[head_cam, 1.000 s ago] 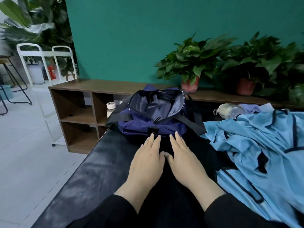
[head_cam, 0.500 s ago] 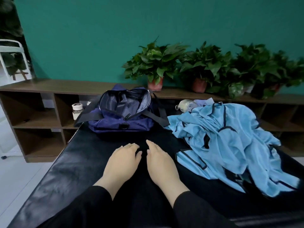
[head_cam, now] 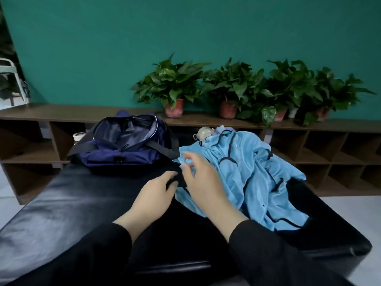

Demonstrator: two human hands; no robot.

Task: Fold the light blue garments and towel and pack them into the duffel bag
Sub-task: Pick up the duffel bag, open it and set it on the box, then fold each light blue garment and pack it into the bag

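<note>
Where hands meet — light blue garments [head_cam: 251, 174] crumpled, dark-trimmed.

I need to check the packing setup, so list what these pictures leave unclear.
- Head view: the light blue garments lie crumpled in one heap, so how many pieces, and any towel, cannot be told.
- The pale container behind the heap is mostly covered by cloth.
- The duffel bag gapes open, but its bottom is in shadow.
- The right hand is motion-blurred; its grip is unclear.

Two bare hands, left hand [head_cam: 152, 195] and right hand [head_cam: 203, 182], long black sleeves [head_cam: 278, 254] to the wrists
</note>
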